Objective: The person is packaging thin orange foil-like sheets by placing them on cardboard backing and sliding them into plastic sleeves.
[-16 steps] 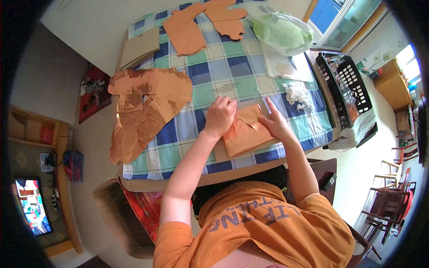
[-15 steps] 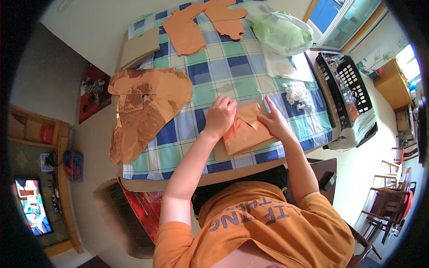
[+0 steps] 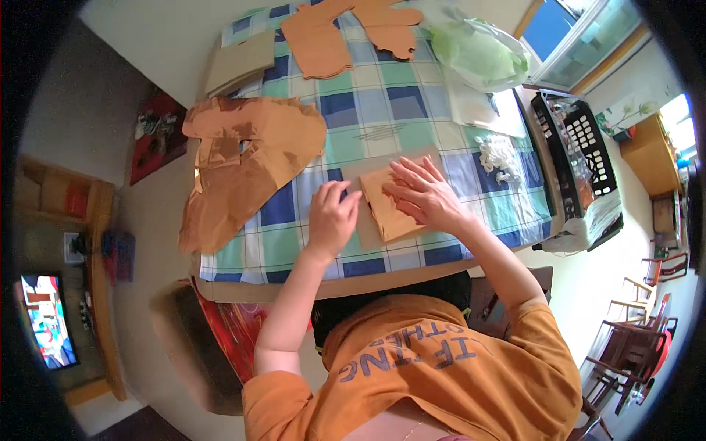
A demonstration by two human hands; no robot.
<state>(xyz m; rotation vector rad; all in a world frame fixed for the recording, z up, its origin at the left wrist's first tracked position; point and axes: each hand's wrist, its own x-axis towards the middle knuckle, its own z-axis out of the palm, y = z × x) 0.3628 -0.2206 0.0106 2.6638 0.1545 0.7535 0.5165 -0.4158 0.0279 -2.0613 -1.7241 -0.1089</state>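
Observation:
A folded orange packet of thin, papery or foil-like sheet (image 3: 390, 220) lies near the table's front edge, on top of a clear plastic sleeve (image 3: 356, 176). My right hand (image 3: 426, 195) is laid flat over the packet's upper right part, fingers stretched out and hiding some of it. Just left of the packet, my left hand (image 3: 332, 220) hovers with its fingers bent and apart, holding nothing. Farther left, a large shiny copper-coloured foil piece (image 3: 257, 158) is spread out with a small slit in it.
At the far side lie stacked orange cut-out shapes (image 3: 318, 48) and flat tan cardboard pieces (image 3: 239, 66). A pale green plastic bag (image 3: 478, 55) stands far right, nearer me a heap of white bits (image 3: 500, 156). Beyond the right edge is a black basket (image 3: 555, 140). Checked cloth (image 3: 360, 110) covers the table.
My left hand has let go of the folded packet and drawn away to the left. My right hand has moved from its right edge onto its top, and the packet now lies flatter.

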